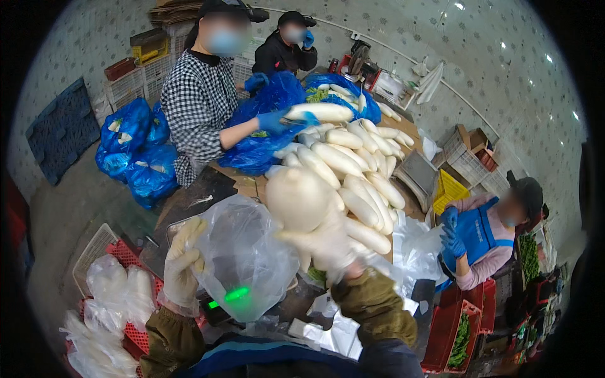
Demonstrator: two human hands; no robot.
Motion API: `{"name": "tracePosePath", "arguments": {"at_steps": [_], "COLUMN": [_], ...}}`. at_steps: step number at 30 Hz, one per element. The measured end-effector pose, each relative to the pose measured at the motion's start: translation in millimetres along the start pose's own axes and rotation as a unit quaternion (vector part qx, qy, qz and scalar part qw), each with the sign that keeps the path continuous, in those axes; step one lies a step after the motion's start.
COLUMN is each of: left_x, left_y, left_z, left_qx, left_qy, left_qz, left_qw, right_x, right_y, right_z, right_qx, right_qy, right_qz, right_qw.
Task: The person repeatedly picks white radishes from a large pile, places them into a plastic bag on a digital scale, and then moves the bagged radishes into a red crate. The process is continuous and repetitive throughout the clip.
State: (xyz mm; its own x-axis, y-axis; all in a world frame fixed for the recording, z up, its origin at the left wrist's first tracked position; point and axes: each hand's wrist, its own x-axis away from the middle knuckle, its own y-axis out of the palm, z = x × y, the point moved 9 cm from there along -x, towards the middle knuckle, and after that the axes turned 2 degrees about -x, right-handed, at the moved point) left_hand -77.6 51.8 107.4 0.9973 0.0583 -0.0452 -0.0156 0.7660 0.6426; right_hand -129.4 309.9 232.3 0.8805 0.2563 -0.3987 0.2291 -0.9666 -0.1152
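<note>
My left hand [184, 262], in a cream glove under a clear plastic one, grips the edge of a clear plastic bag [246, 255]. The bag hangs with its mouth spread. In my right hand [326, 243], also gloved and blurred by motion, is a white radish [298, 196] with one end towards me. It is up beside the bag, over a heap of white radishes [335, 158] on the table. A scale's lit green display [236, 294] glows through the bag. White plastic bags [333, 326] lie before me.
Across the table a co-worker's blue-gloved hand [274, 122] is at another radish [320, 112]. Bagged radishes fill a red crate [137, 338] at left. At right stands a co-worker in a blue apron [477, 234], near a grey device [417, 175] and red crates [444, 330].
</note>
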Motion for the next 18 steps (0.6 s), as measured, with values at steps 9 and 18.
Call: {"name": "tracePosePath", "arguments": {"at_steps": [9,18], "left_x": [23,9], "left_y": [-34,-15], "left_z": [88,23], "left_qx": [-0.052,-0.122], "left_qy": [0.138,0.05], "left_qz": [0.034,-0.022], "left_qw": [0.988,0.991], "right_x": [28,36], "right_y": [143,134], "right_z": [135,167], "right_qx": [0.387,0.508], "right_qy": [0.052,-0.135], "right_qz": [-0.245,-0.172], "right_qw": [0.888,0.833]}}
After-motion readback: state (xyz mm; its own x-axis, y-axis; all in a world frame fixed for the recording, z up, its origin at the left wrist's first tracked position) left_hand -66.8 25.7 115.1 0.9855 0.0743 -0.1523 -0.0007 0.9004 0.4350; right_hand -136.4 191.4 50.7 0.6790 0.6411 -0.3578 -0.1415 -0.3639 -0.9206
